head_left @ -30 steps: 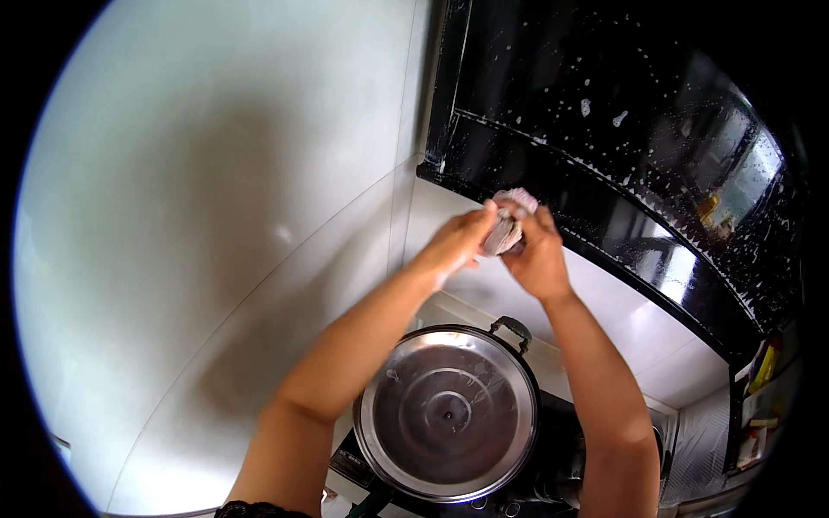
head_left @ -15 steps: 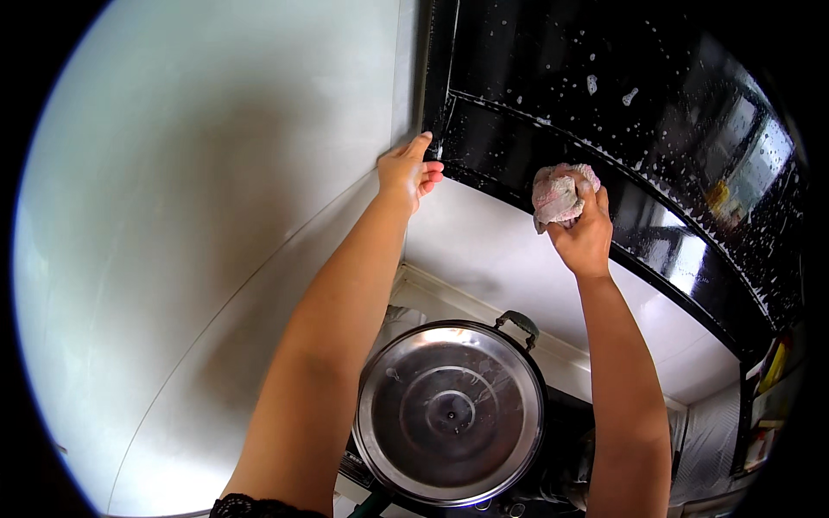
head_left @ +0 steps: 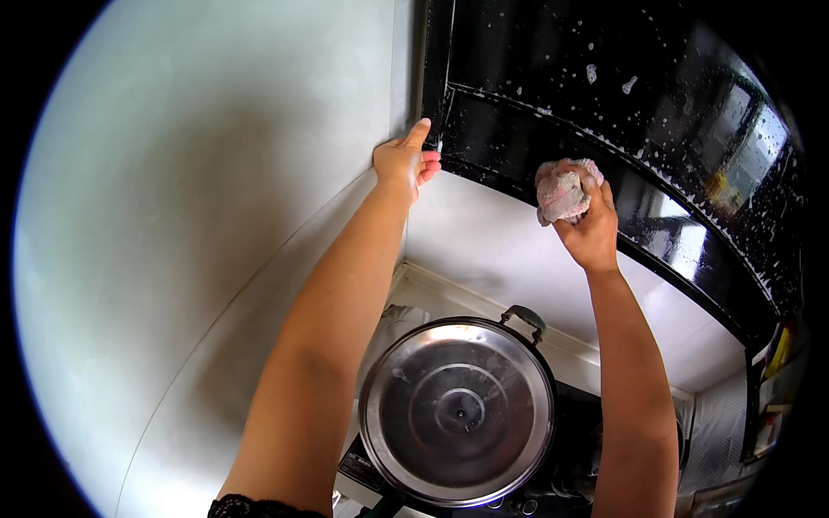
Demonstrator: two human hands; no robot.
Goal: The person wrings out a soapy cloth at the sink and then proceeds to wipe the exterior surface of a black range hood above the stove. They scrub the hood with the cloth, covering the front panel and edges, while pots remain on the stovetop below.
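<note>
A crumpled pinkish-white cloth is bunched in my right hand, whose fingers press it against the lower band of a glossy black panel above the stove. White suds and drops spot the panel's upper part. At the panel's lower left corner, beside the wall, my left hand grips the edge, thumb pointing up along it and fingers curled in. What lies beneath those fingers is partly hidden.
Below my arms a wide pan with a metal lid and a dark side handle sits on the black stove. A pale wall rises at the left. Several small items stand at the far right.
My right hand with the cloth has shifted slightly right. The left hand stays at the corner, its thumb a little higher on the edge. The view has shifted slightly.
</note>
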